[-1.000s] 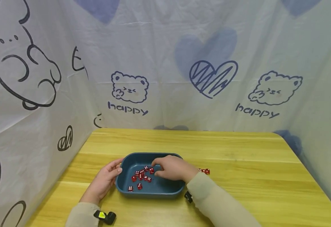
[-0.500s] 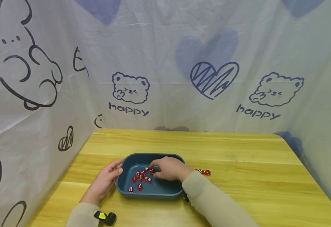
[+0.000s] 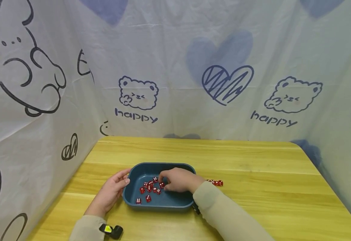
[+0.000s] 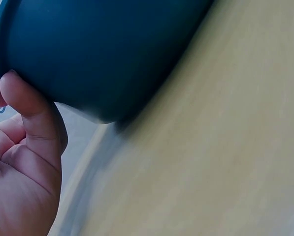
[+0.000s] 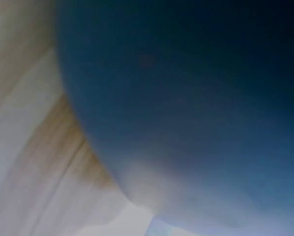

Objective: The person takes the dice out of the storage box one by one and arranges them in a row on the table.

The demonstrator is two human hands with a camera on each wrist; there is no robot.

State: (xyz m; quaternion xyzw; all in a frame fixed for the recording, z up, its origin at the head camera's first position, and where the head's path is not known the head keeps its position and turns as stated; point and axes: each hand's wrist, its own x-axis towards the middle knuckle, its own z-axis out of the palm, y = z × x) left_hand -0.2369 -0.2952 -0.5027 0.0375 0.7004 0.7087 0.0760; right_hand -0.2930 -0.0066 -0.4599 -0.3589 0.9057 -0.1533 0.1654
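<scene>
In the head view, a dark blue rectangular tray [image 3: 158,206] with rounded corners holds several red dice with white dots [image 3: 149,187]. My left hand [image 3: 112,189] holds the tray by its left end, thumb at the rim. The left wrist view shows that thumb [image 4: 26,98] bent against the outer wall just under the rim. My right hand [image 3: 180,179] reaches in over the tray's right side, and its thumb and index fingertip pinch one red die [image 3: 161,184]. The other fingers of that hand are hidden. Only the tray's blurred blue wall [image 5: 151,123] fills most of the right wrist view.
A short row of red dice [image 3: 217,183] lies on the yellow wood-grain table [image 3: 262,187], just right of the tray, partly behind the right sleeve. White cloth with drawings [image 3: 175,100] hangs behind the table and along both sides.
The die by my right fingertips has shifted slightly toward me, and the index finger and thumb now close around it. The right forearm moved a little left earlier. My left hand has stayed put.
</scene>
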